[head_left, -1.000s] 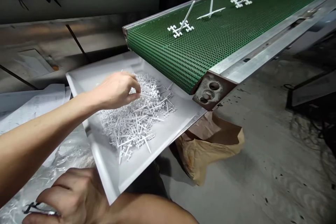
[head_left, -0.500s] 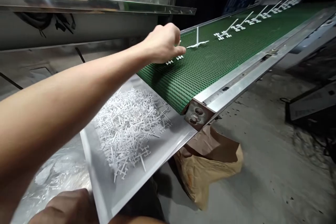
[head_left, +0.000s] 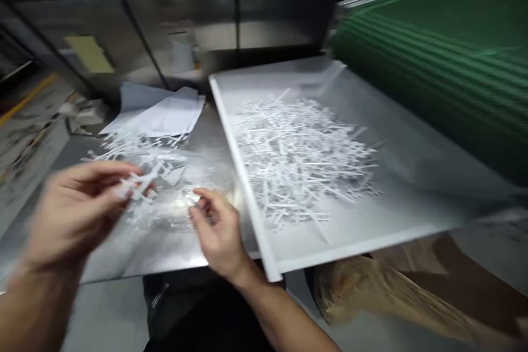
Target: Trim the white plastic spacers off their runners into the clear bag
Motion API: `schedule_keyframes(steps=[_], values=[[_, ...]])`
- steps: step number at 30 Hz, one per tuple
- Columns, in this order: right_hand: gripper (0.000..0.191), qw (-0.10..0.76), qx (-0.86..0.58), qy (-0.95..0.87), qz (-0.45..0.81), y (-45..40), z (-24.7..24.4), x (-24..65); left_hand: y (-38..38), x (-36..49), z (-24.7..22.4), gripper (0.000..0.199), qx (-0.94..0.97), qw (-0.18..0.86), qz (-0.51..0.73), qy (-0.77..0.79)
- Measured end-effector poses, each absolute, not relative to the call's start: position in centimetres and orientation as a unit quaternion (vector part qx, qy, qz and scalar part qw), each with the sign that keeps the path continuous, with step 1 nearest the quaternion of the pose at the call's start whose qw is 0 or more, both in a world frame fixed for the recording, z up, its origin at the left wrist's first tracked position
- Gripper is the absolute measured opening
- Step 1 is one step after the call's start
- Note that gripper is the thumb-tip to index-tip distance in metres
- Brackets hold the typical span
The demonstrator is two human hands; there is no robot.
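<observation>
In my left hand [head_left: 82,209], pinched between thumb and fingers, is a white plastic moulded piece [head_left: 142,184] with a thin stem and short cross-arms. The hand is blurred by motion. My right hand [head_left: 218,231] hovers over the metal table, thumb and index finger apart with nothing visible between them. A clear plastic bag [head_left: 185,198] lies near both hands. Beyond my left hand are more white plastic pieces [head_left: 119,146] in a small heap. To the right of my right hand, a large pile of similar pieces [head_left: 301,154] lies in a grey sheet-metal tray [head_left: 396,192].
The green conveyor belt [head_left: 433,66] rises at the right, above the tray. White papers [head_left: 160,115] lie at the back of the metal table [head_left: 165,253]. A brown paper bag [head_left: 371,291] stands on the floor below the tray. A yellow note [head_left: 89,54] hangs behind.
The view has turned left from the belt to the table. My left hand has come back from the belt and now holds a white plastic piece in front of me; my right hand has come up into view.
</observation>
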State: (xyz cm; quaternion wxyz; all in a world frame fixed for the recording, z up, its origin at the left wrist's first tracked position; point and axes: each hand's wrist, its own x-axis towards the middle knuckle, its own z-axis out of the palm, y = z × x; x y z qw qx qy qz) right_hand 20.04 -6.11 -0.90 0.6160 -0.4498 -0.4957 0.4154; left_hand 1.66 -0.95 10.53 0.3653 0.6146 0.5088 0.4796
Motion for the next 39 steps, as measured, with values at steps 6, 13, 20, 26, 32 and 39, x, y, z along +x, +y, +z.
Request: schedule_keyframes(steps=[6,13,20,26,32,39], values=[[0.025,0.623,-0.389,-0.417,0.535,-5.8,-0.6,20.3,-3.4,0.3,3.1,0.014,0.552,0.493,0.490,0.461],[0.019,0.631,-0.367,-0.420,0.539,-5.2,0.2,19.8,0.4,0.5,4.0,0.015,0.735,0.453,0.352,0.361],[0.016,0.621,-0.426,-0.436,0.493,-4.9,-0.1,20.5,0.3,-0.4,1.2,0.005,0.789,0.307,0.375,0.377],[0.025,0.598,-0.450,-0.494,0.442,-5.6,0.0,20.6,0.0,0.0,0.6,0.007,0.777,0.321,0.391,0.374],[0.022,0.558,-0.465,-0.537,0.429,-6.1,-0.3,20.5,0.2,0.0,0.2,0.005,0.790,0.300,0.394,0.362],[0.014,0.499,-0.451,-0.582,0.457,-5.9,0.0,20.4,0.3,0.1,0.1,0.008,0.802,0.289,0.389,0.350]])
